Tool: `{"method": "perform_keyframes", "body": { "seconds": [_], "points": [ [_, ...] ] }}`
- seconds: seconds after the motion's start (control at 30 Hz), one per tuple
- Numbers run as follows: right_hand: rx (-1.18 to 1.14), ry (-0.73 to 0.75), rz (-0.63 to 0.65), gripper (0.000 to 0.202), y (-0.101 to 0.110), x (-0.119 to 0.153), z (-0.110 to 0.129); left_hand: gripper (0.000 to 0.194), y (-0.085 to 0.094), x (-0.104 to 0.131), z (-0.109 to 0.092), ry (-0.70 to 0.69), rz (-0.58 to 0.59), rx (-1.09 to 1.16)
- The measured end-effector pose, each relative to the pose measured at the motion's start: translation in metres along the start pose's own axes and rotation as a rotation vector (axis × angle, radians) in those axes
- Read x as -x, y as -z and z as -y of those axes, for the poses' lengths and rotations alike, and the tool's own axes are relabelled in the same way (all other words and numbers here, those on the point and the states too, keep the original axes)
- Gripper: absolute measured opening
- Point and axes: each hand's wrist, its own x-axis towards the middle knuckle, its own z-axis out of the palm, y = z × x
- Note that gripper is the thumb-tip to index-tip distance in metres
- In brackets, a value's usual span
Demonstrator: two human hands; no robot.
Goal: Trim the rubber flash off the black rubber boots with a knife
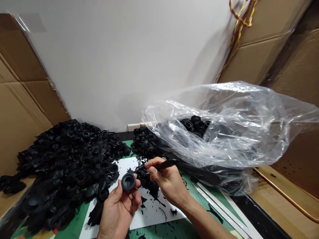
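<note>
I have the left hand (121, 205) closed round a black rubber-looking cup (128, 181), thumb on one side and fingers on the other, its round mouth turned up toward my camera; held this way, I judge, the rim stays free of the palm and within easy reach of the other hand. The right hand (169, 184) grips a dark pen-like tool (170, 163) between thumb and fingers, directed toward the cup. Its tip is hard to make out against the black scraps (151, 189), so I cannot tell whether it touches the rim.

Both hands are above a white sheet (147, 220) on a green mat (79, 219); the pale surface seems useful for showing up the shreds. On my left, a heap of black parts (82, 156) lies near the left hand, probably for a short reach. On my right, a clear plastic bag (249, 132) has its mouth spread around more black pieces (195, 126).
</note>
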Motion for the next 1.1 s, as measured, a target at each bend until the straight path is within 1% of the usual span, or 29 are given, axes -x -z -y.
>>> {"method": "perform_keyframes", "body": {
  "seconds": [0.13,0.3,0.37,0.43,0.5,0.6,0.67,0.77,0.87,0.97,1.1],
  "points": [
    [0.002,-0.009,0.024,0.025,-0.001,0.000,-0.002,0.021,0.000,0.001,0.000,0.003,0.012,-0.005],
    [0.017,0.135,-0.021,0.028,0.000,0.001,0.000,0.020,0.002,0.000,0.002,-0.037,0.040,-0.063],
    [0.022,0.171,-0.046,0.029,0.001,0.002,0.001,0.024,0.004,-0.001,0.003,-0.071,0.075,-0.107],
    [-0.034,0.154,-0.061,0.029,0.002,0.001,0.002,0.032,0.005,-0.001,0.005,-0.111,0.082,-0.170],
    [-0.157,0.084,-0.067,0.032,0.002,0.000,0.004,0.038,0.005,-0.001,0.007,-0.173,0.034,-0.256],
    [-0.318,-0.034,-0.049,0.032,0.002,-0.001,0.005,0.041,0.004,0.000,0.009,-0.291,-0.057,-0.383],
    [-0.364,-0.051,-0.018,0.027,0.003,-0.001,0.006,0.042,0.004,0.000,0.010,-0.335,-0.088,-0.432],
    [-0.362,-0.004,0.053,0.017,0.003,0.001,0.005,0.039,0.006,-0.001,0.010,-0.384,-0.115,-0.493],
    [-0.314,0.068,0.105,0.013,0.002,0.005,0.002,0.033,0.010,-0.001,0.011,-0.489,-0.144,-0.566],
    [-0.267,0.119,0.100,0.011,-0.001,0.008,0.001,0.025,0.013,-0.002,0.012,-0.573,-0.150,-0.615],
    [-0.215,0.147,0.085,0.009,-0.005,0.010,0.003,0.020,0.015,-0.003,0.013,-0.605,-0.131,-0.662]
  ]
}}
